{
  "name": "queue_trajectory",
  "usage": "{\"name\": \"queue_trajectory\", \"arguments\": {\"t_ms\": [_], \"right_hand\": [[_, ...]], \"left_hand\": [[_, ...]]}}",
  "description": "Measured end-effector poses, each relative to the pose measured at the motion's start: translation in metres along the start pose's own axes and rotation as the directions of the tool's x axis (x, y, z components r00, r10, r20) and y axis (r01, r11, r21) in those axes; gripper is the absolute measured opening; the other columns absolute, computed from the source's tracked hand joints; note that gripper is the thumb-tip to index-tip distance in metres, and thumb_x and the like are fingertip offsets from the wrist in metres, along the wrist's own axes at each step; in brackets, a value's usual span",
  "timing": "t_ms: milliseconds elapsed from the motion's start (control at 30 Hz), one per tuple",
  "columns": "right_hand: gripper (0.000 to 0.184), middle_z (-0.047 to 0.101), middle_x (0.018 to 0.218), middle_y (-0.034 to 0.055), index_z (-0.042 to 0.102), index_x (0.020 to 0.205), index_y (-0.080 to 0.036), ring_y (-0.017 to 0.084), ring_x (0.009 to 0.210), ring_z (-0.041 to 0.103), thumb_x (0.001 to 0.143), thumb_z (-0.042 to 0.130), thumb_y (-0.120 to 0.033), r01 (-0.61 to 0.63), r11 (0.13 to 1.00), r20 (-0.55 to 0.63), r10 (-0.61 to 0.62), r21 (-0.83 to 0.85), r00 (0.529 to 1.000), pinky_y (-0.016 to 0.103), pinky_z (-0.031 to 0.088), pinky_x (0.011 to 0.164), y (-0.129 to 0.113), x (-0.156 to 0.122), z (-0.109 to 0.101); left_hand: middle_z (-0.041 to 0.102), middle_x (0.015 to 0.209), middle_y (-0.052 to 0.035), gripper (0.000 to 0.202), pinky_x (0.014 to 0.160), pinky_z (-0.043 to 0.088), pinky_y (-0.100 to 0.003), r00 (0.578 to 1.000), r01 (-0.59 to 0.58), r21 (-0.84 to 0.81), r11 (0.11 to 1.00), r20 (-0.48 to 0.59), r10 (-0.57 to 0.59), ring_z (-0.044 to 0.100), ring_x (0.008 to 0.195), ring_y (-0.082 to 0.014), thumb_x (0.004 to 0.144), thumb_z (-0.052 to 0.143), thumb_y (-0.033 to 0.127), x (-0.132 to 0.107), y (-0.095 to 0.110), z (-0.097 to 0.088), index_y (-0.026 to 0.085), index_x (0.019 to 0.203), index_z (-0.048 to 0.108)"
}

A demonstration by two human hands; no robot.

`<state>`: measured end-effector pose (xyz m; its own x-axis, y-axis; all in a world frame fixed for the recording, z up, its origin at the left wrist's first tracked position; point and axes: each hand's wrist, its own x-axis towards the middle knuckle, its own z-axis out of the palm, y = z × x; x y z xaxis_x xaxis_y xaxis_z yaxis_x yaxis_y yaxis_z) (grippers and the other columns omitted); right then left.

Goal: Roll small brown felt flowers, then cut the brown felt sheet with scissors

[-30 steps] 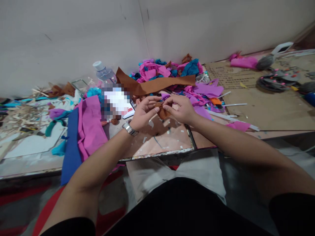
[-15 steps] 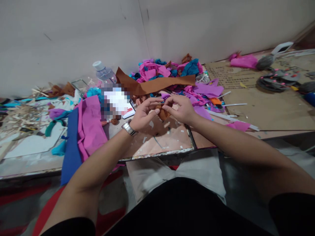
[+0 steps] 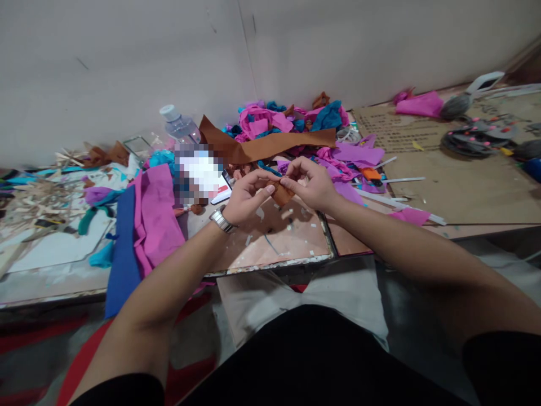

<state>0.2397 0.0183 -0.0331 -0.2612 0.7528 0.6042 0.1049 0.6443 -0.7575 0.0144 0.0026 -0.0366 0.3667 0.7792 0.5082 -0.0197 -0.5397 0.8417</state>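
Note:
A small piece of brown crepe paper [image 3: 282, 194] is held above the table between both hands. My left hand [image 3: 250, 197], with a metal watch [image 3: 222, 219] at its wrist, pinches the piece's left edge. On the other side my right hand [image 3: 310, 183] has its thumb and fingertips closed on the upper right edge. Behind the hands lies a long brown crepe paper strip [image 3: 274, 148]. A lit phone [image 3: 222, 189], partly blurred out, is just left of my left hand.
Pink crepe paper [image 3: 158, 220] and a blue strip [image 3: 122, 248] hang over the front edge at left. A plastic bottle [image 3: 181, 127] stands by the wall. An orange-handled tool [image 3: 372, 176] and white sticks lie at right, beside a cardboard sheet [image 3: 422, 192]. Wood scraps [image 3: 34, 203] cover the far left.
The brown piece now shows flatter and wider below the fingers. My right hand has shifted slightly and its fingers are more curled; my left hand has barely moved.

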Motion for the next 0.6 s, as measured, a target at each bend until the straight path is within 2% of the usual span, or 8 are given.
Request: {"name": "queue_trajectory", "arguments": {"t_ms": [167, 300, 433, 600], "right_hand": [[0.052, 0.065, 0.087, 0.0017, 0.060, 0.098, -0.023, 0.017, 0.078, 0.060, 0.094, 0.069, -0.074, 0.004, 1.000, -0.006, -0.004, 0.030, 1.000, 0.032, 0.050, 0.073, -0.0023, -0.0005, 0.0012], [0.048, 0.064, 0.091, 0.0024, 0.060, 0.101, -0.024, 0.017, 0.078, 0.058, 0.099, 0.064, -0.071, 0.037, 0.999, -0.073, -0.035, 0.028, 0.997, 0.033, 0.049, 0.072, -0.0061, -0.0015, 0.0004], [0.049, 0.062, 0.078, 0.0009, 0.061, 0.086, -0.023, 0.017, 0.071, 0.055, 0.099, 0.065, -0.071, 0.028, 0.999, -0.020, -0.028, -0.043, 0.999, 0.033, 0.047, 0.068, -0.0085, -0.0015, -0.0029], [0.054, 0.062, 0.067, -0.0002, 0.064, 0.074, -0.022, 0.015, 0.064, 0.052, 0.094, 0.071, -0.071, 0.039, 0.996, 0.072, -0.033, -0.083, 0.997, 0.032, 0.042, 0.063, -0.0092, -0.0017, -0.0027]], "left_hand": [[0.081, 0.118, -0.0097, 0.034, 0.093, 0.065, -0.033, 0.999, 0.000, 0.012, 1.000, -0.042, 0.001, 0.080, 0.105, -0.0207, 0.095, 0.081, 0.048, 0.0014, 0.0009, 0.0004, 0.023, 0.118, 0.076], [0.081, 0.114, -0.0079, 0.034, 0.091, 0.065, -0.033, 0.988, -0.006, 0.024, 1.000, -0.157, 0.010, 0.080, 0.102, -0.0198, 0.095, 0.081, 0.050, 0.0038, -0.0022, 0.0005, 0.024, 0.116, 0.075], [0.081, 0.110, -0.0067, 0.037, 0.091, 0.065, -0.035, 0.963, 0.001, 0.040, 0.999, -0.268, 0.010, 0.080, 0.100, -0.0204, 0.092, 0.084, 0.054, 0.0059, -0.0058, 0.0015, 0.024, 0.112, 0.074], [0.080, 0.105, -0.0056, 0.037, 0.086, 0.063, -0.032, 0.954, 0.009, 0.056, 0.998, -0.299, 0.008, 0.078, 0.094, -0.0185, 0.091, 0.084, 0.054, 0.0049, -0.0043, 0.0053, 0.023, 0.109, 0.073]]}}
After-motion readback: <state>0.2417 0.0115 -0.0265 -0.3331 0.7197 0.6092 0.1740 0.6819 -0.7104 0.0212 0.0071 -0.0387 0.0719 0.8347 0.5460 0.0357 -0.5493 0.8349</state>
